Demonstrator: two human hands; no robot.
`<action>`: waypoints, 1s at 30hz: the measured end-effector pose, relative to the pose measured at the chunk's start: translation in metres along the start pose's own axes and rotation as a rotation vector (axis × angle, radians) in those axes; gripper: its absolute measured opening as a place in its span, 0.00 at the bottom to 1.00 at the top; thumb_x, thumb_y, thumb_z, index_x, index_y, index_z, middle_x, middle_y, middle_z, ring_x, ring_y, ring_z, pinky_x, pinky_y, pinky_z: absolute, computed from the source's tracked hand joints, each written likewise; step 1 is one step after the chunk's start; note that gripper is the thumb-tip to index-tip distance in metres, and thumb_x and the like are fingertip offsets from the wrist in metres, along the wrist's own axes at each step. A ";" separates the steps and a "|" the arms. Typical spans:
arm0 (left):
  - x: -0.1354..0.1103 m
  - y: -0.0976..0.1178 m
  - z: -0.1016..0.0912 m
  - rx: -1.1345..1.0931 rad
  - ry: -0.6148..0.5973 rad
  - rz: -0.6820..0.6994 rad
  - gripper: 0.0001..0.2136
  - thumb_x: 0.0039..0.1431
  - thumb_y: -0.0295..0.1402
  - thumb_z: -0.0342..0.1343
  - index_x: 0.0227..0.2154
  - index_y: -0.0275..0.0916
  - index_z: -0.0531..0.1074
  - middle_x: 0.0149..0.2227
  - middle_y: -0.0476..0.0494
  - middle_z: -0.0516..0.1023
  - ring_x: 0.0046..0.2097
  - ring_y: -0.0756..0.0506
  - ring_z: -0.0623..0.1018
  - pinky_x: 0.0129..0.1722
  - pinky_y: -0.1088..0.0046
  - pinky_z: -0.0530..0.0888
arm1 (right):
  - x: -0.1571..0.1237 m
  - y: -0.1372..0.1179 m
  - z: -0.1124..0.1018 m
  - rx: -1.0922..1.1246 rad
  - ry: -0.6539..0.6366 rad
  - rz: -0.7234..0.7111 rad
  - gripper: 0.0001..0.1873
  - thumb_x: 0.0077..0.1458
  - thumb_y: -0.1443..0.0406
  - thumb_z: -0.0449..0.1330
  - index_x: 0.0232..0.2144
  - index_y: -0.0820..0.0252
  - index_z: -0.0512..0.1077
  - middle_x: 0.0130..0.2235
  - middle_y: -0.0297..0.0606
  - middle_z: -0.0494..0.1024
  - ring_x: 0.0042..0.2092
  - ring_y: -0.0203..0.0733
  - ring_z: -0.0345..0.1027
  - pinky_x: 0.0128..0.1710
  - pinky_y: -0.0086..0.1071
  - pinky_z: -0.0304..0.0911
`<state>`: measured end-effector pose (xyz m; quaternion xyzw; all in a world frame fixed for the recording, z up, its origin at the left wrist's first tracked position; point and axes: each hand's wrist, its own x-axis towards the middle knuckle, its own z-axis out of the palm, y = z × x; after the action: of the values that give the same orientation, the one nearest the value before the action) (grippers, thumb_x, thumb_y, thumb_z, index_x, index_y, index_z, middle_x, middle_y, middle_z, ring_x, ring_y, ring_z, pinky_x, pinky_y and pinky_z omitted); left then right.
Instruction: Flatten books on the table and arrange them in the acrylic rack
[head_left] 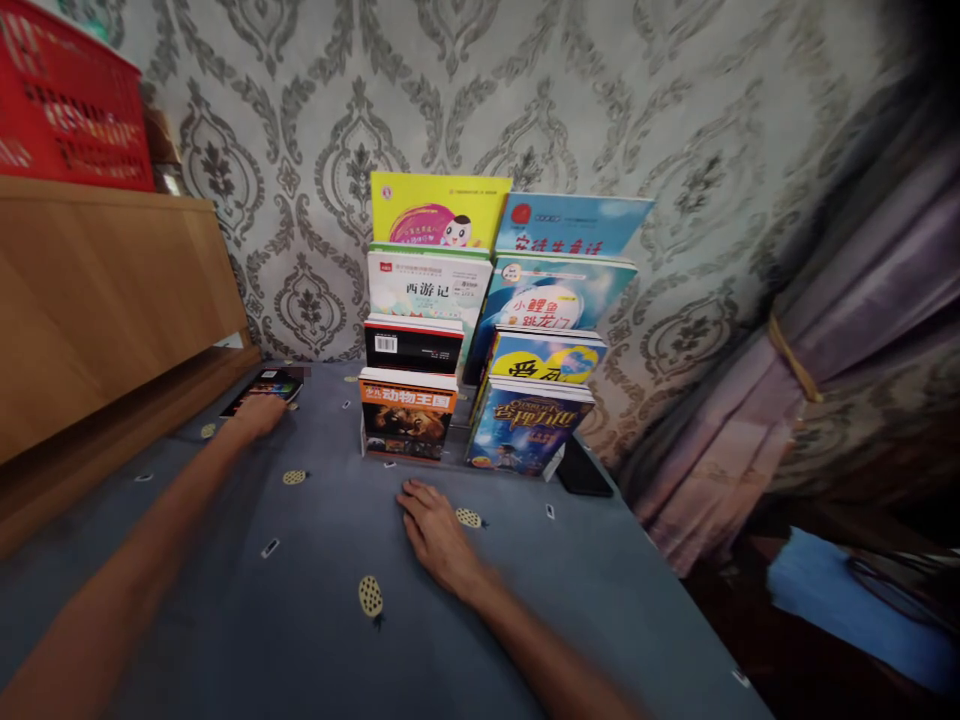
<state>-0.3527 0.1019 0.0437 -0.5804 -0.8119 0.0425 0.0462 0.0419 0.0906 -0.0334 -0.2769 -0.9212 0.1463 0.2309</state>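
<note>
At the far left of the table, my left hand (259, 414) is closed at the near edge of a dark-covered book (274, 380) lying flat. Its fingertips are partly hidden. My right hand (439, 530) rests open on the tablecloth with nothing in it, just in front of a book rack holding two columns of books. On the rack's left side, an orange-and-black animal book (409, 425) stands in front of a black-backed book (412, 348), a white book (427, 285) and a yellow book (439, 205). The right column has a blue fantasy book (529, 430) in front.
Behind that one stand a yellow-and-blue book (544, 360) and two light-blue books. A black phone (585, 472) lies right of the rack. A wooden cabinet (112, 310) bearing a red basket (75, 110) borders the left. Patterned wall behind; a tied curtain (742, 400) hangs at right.
</note>
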 end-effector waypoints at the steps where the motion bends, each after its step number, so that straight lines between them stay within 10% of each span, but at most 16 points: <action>1: -0.005 -0.002 -0.003 0.019 -0.019 0.004 0.16 0.59 0.27 0.45 0.37 0.31 0.79 0.45 0.24 0.81 0.49 0.32 0.81 0.49 0.58 0.74 | 0.000 0.000 0.000 0.000 -0.003 -0.002 0.20 0.62 0.71 0.53 0.54 0.63 0.75 0.58 0.50 0.75 0.62 0.51 0.65 0.62 0.47 0.62; 10: -0.087 0.008 -0.030 0.055 -0.132 0.122 0.13 0.59 0.35 0.49 0.40 0.40 0.78 0.42 0.37 0.82 0.44 0.38 0.81 0.44 0.66 0.73 | 0.001 0.003 0.004 0.016 -0.009 -0.005 0.20 0.62 0.70 0.53 0.54 0.61 0.75 0.58 0.50 0.75 0.62 0.50 0.65 0.62 0.49 0.61; 16: -0.129 0.016 -0.043 -0.442 -0.377 0.422 0.23 0.64 0.51 0.44 0.34 0.42 0.78 0.35 0.45 0.82 0.38 0.42 0.79 0.39 0.71 0.72 | 0.003 0.002 0.003 0.023 -0.021 -0.011 0.20 0.62 0.70 0.53 0.54 0.62 0.75 0.59 0.50 0.74 0.62 0.51 0.65 0.62 0.49 0.61; 21: -0.109 0.014 0.006 -0.304 -0.004 0.105 0.25 0.64 0.45 0.43 0.57 0.37 0.70 0.60 0.35 0.74 0.61 0.37 0.72 0.59 0.61 0.67 | 0.003 -0.002 0.001 0.031 -0.042 0.004 0.20 0.63 0.70 0.52 0.54 0.64 0.74 0.59 0.52 0.74 0.63 0.51 0.64 0.63 0.49 0.60; 30: -0.131 0.045 0.073 -0.233 0.094 0.101 0.28 0.69 0.43 0.38 0.66 0.34 0.59 0.70 0.35 0.57 0.72 0.39 0.55 0.66 0.54 0.59 | 0.003 -0.002 0.003 0.063 -0.027 0.015 0.20 0.61 0.71 0.53 0.54 0.64 0.75 0.59 0.52 0.74 0.63 0.50 0.64 0.63 0.49 0.59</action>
<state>-0.2772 -0.0092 -0.0380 -0.6233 -0.7781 -0.0771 0.0143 0.0372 0.0907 -0.0336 -0.2746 -0.9170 0.1807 0.2261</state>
